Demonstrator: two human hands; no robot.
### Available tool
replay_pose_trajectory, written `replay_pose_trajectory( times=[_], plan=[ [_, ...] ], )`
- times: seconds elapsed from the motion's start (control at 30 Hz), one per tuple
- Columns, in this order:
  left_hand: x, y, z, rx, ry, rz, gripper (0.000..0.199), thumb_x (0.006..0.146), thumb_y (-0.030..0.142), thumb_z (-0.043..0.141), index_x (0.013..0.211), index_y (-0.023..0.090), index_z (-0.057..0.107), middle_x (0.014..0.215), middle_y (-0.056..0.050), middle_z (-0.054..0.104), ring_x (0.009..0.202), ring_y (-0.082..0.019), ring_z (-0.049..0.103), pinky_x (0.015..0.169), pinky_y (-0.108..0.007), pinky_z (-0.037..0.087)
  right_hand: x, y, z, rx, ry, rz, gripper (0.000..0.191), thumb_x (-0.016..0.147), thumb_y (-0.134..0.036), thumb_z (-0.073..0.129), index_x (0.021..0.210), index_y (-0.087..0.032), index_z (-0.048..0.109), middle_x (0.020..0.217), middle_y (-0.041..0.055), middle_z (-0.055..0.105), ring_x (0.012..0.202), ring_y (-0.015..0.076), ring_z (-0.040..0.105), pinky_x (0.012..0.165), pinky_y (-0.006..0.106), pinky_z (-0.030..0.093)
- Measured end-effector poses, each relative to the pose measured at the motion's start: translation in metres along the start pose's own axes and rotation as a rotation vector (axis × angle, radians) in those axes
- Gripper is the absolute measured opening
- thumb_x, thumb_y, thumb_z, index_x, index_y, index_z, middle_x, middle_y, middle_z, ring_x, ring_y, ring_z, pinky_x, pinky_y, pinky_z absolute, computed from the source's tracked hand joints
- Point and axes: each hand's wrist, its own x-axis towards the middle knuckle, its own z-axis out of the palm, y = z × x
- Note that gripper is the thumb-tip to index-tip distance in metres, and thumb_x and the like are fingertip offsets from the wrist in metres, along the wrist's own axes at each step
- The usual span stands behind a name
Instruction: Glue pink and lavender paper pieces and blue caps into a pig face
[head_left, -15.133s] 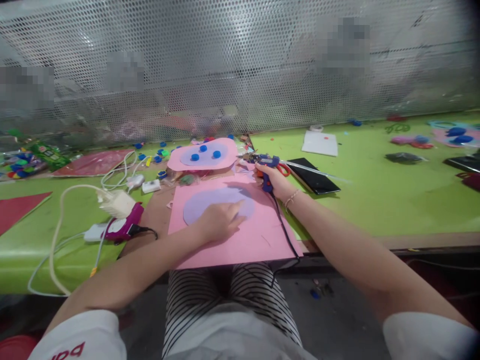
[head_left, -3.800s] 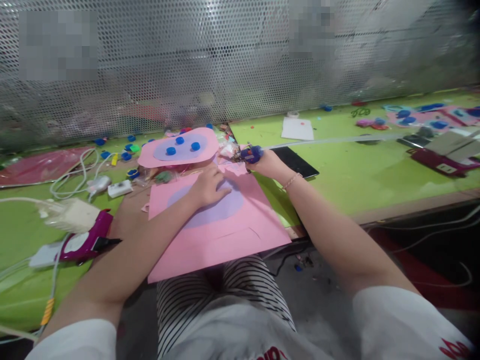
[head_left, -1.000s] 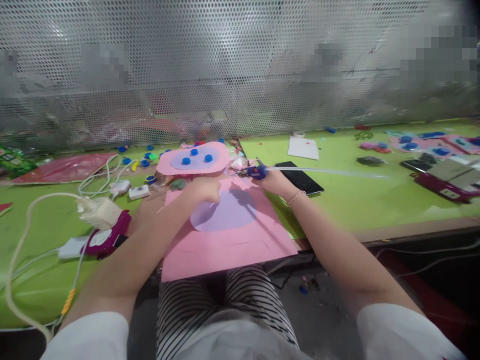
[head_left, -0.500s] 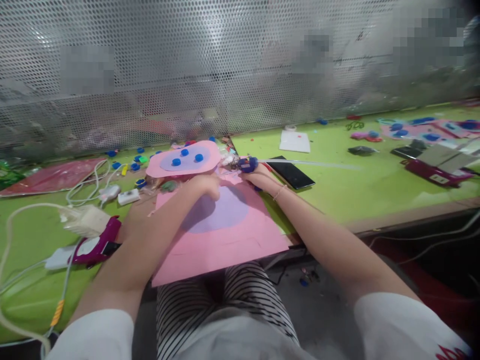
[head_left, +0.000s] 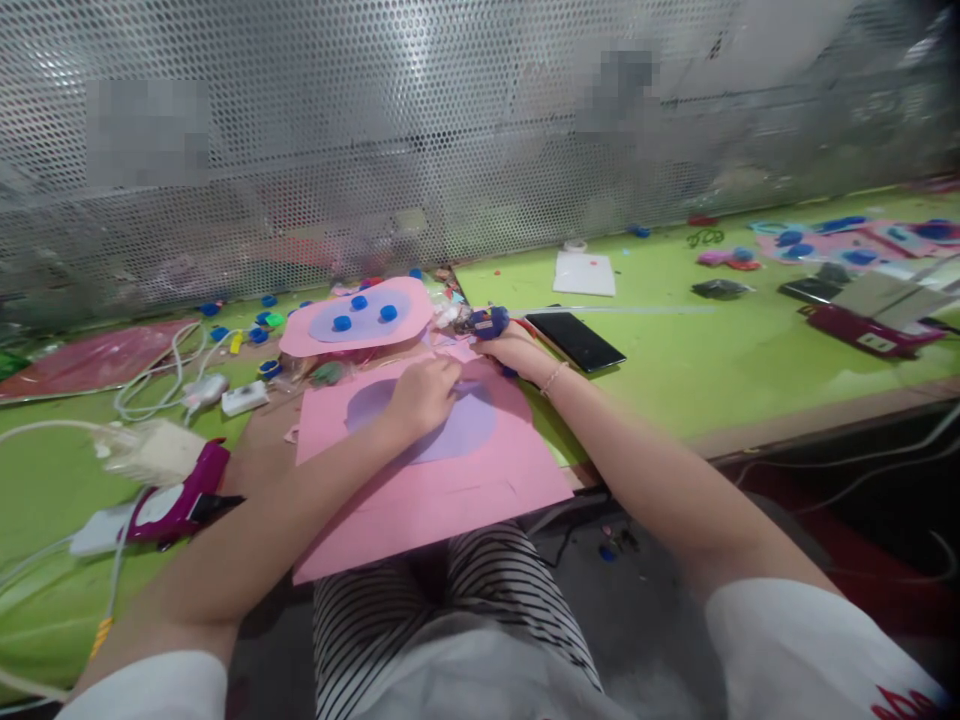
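Gripping, right hand (head_left: pixel 519 352): blue glue gun (head_left: pixel 489 321), one o'clock of purple oval (head_left: pixel 469 425).
Left hand (head_left: pixel 424 395): bunched over purple oval; cannot tell its hold.
Pink sheet (head_left: pixel 420 525): under both, overhanging table (head_left: pixel 712 380) at six o'clock; a nudge could shift it.

Glare whitens the perforated screen (head_left: pixel 465 130), with soft blur throughout.

Patch (head_left: pixel 469 425) on sheet (head_left: pixel 420 520), caps (head_left: pixel 388 313) on card (head_left: pixel 298 335) behind, phone (head_left: pixel 576 340) to the right, power strip (head_left: pixel 191 492) left.
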Motion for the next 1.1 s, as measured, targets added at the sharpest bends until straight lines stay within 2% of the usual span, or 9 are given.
replay_pose_trajectory(
  times=[0.07,0.2,0.37,0.47,0.7,0.9,1.0,1.03,1.1],
  plan=[
    [-0.009,0.004,0.002,0.112,0.018,0.08,0.012,0.083,0.015,0.046,0.084,0.015,0.059,0.083,-0.007,0.061,0.08,-0.02,0.055,0.069,-0.033,0.042,-0.005,-0.007,-0.009,-0.03,-0.015,-0.002,0.02,0.067,-0.035,0.06,0.064,-0.016,0.056,0.059,0.0031,0.058,0.053,0.013,0.052,0.048,0.023,0.04],
    [-0.025,0.013,0.003,0.295,0.046,0.23,0.019,0.084,0.009,0.041,0.084,0.013,0.06,0.079,-0.008,0.061,0.073,-0.02,0.055,0.059,-0.032,0.039,-0.015,-0.013,-0.04,-0.195,-0.075,-0.186,0.009,0.063,-0.023,0.059,0.066,-0.016,0.055,0.059,-0.0007,0.054,0.055,0.0107,0.046,0.05,0.021,0.037],
    [-0.03,0.017,0.002,0.392,0.125,0.307,0.022,0.082,0.005,0.04,0.08,0.012,0.061,0.073,-0.008,0.06,0.068,-0.019,0.054,0.053,-0.031,0.036,-0.025,-0.008,-0.067,-0.265,-0.195,-0.139,0.014,0.062,-0.026,0.064,0.071,-0.018,0.058,0.064,0.002,0.06,0.056,0.0126,0.049,0.048,0.023,0.037],
    [-0.029,0.017,0.0,0.392,0.134,0.324,0.022,0.082,0.006,0.04,0.078,0.012,0.061,0.071,-0.008,0.06,0.067,-0.019,0.054,0.053,-0.031,0.036,-0.026,-0.007,-0.068,-0.327,-0.258,-0.193,0.017,0.062,-0.029,0.066,0.074,-0.019,0.06,0.068,0.0028,0.064,0.063,0.015,0.054,0.054,0.024,0.04],
    [-0.029,0.018,-0.001,0.367,0.099,0.322,0.025,0.084,0.006,0.039,0.08,0.012,0.063,0.071,-0.009,0.06,0.067,-0.018,0.053,0.053,-0.032,0.034,-0.026,-0.007,-0.065,-0.476,-0.219,-0.316,0.016,0.062,-0.023,0.064,0.077,-0.022,0.061,0.075,0.0018,0.065,0.066,0.0151,0.054,0.059,0.026,0.041],
    [-0.028,0.018,-0.002,0.357,0.096,0.324,0.023,0.084,0.007,0.04,0.079,0.012,0.062,0.072,-0.009,0.06,0.068,-0.019,0.054,0.052,-0.032,0.034,-0.027,-0.008,-0.068,-0.45,-0.269,-0.329,0.015,0.061,-0.018,0.063,0.076,-0.021,0.061,0.076,0.0016,0.064,0.072,0.0158,0.054,0.063,0.026,0.043],
    [-0.028,0.019,-0.002,0.346,0.077,0.319,0.024,0.083,0.006,0.04,0.079,0.012,0.062,0.072,-0.009,0.06,0.068,-0.02,0.054,0.052,-0.032,0.033,-0.028,-0.009,-0.067,-0.41,-0.31,-0.352,0.013,0.061,-0.016,0.062,0.073,-0.02,0.06,0.075,0.0007,0.065,0.071,0.0149,0.053,0.06,0.024,0.042],
    [-0.028,0.019,-0.002,0.342,0.074,0.315,0.024,0.083,0.006,0.039,0.079,0.012,0.062,0.072,-0.01,0.06,0.068,-0.02,0.053,0.052,-0.032,0.033,-0.029,-0.01,-0.066,-0.407,-0.301,-0.347,0.012,0.06,-0.015,0.062,0.071,-0.02,0.06,0.074,0.0002,0.065,0.07,0.0145,0.053,0.059,0.023,0.042],
    [-0.028,0.02,-0.002,0.339,0.083,0.316,0.025,0.083,0.005,0.039,0.078,0.012,0.062,0.071,-0.009,0.059,0.068,-0.02,0.053,0.051,-0.032,0.032,-0.03,-0.011,-0.065,-0.39,-0.185,-0.288,0.014,0.056,-0.013,0.064,0.067,-0.02,0.06,0.07,-0.0011,0.064,0.066,0.0138,0.053,0.057,0.023,0.042]
  ],
)
